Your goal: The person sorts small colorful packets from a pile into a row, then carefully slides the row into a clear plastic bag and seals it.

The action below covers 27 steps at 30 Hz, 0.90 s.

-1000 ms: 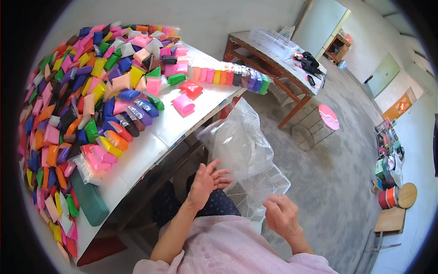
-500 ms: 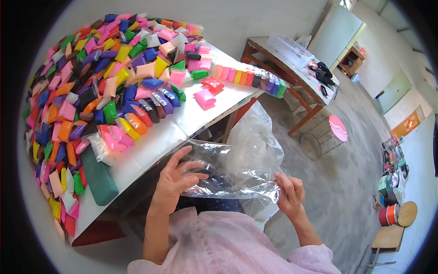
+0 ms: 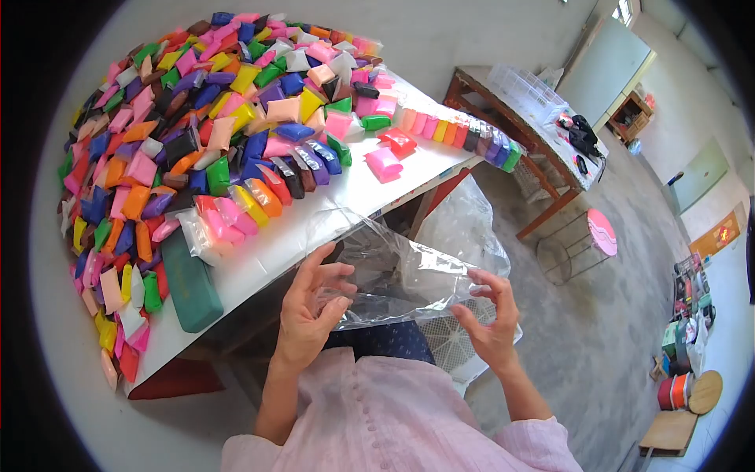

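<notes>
A clear plastic bag (image 3: 385, 263) is spread in front of my body, its upper left corner rising over the table edge. My left hand (image 3: 311, 308) has the bag's left side between curved fingers and thumb. At the bag's right side is my right hand (image 3: 493, 318), fingers and thumb bent round its edge. I see nothing inside the bag. Beyond it hangs another cloudy plastic bag (image 3: 464, 224). On the white table (image 3: 259, 256) lies a big heap of colourful small packets (image 3: 212, 118), with a pink packet (image 3: 384, 165) and a red packet (image 3: 398, 142) apart from it.
A row of coloured packets (image 3: 460, 135) runs along the table's far end. A green block (image 3: 189, 287) lies near its front edge. To the right stand a pink-topped stool (image 3: 602, 232) and a second table (image 3: 543, 189) bearing a clear plastic basket (image 3: 525, 94). Below is a white lattice basket (image 3: 456, 338).
The bag has gone from stretched nearly flat to lifted and slanted, its left corner higher. My right hand has risen and turned, its fingers wider apart. The view has shifted slightly.
</notes>
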Available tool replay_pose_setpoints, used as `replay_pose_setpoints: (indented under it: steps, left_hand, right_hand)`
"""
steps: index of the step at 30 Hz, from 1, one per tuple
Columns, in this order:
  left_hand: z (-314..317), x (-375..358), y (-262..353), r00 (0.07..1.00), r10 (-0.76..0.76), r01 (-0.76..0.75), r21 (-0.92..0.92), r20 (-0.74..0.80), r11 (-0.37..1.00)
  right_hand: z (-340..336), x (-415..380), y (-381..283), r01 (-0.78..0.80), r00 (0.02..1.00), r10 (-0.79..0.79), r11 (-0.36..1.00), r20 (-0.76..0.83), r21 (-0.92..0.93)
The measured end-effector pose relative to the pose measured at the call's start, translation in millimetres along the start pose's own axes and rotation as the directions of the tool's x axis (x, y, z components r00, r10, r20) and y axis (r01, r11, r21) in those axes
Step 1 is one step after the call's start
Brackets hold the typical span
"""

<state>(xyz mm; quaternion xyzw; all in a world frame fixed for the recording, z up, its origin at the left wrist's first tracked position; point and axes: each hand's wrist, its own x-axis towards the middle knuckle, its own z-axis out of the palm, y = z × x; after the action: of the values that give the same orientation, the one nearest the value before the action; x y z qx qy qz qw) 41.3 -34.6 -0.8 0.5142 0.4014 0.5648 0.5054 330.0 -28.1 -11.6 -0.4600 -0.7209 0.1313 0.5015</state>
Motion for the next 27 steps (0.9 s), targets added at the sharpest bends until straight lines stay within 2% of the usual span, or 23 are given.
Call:
replay_pose_setpoints:
  steps: [3,6,9,10,13,16,19,22,25,27]
  left_hand:
    - [-2,-3,2,0.998,0.054,-0.055,0.082,0.012,0.995]
    - [-6,-7,6,0.996,0.083,-0.086,0.111,0.034,0.99]
    - [-15,-11,2,0.992,0.089,-0.099,0.123,0.087,0.987]
    - [-18,-12,0,0.99,0.089,-0.103,0.129,0.109,0.986]
    - [-22,-12,-2,0.977,0.116,-0.154,0.207,0.181,0.966]
    - [-23,-15,3,0.979,0.095,-0.165,0.424,0.181,0.891]
    - [-18,-14,10,0.956,0.2,-0.289,0.591,0.214,0.753]
    - [-11,-14,14,0.913,0.364,-0.373,0.733,0.182,0.569]
    - [-10,-11,5,0.933,0.36,-0.27,0.642,-0.01,0.717]
    - [-5,-9,10,0.933,0.354,-0.232,0.643,-0.066,0.73]
  right_hand:
    - [13,5,-10,-0.159,0.982,0.171,0.977,-0.077,0.143]
    - [4,22,-6,-0.144,0.988,0.143,0.989,-0.05,-0.017]
    - [2,36,5,-0.18,0.97,0.193,0.979,-0.145,0.095]
    - [2,39,4,-0.288,0.93,0.334,0.921,-0.15,0.261]
    - [-2,57,4,-0.295,0.902,0.381,0.887,-0.201,0.356]
    - [-4,66,6,-0.248,0.907,0.345,0.901,-0.241,0.356]
    - [-2,68,4,-0.17,0.912,0.288,0.914,-0.294,0.368]
    - [3,70,0,-0.101,0.913,0.236,0.921,-0.333,0.376]
    - [5,71,-4,-0.046,0.927,0.18,0.925,-0.328,0.377]
    - [8,73,-8,-0.005,0.927,0.151,0.92,-0.343,0.392]
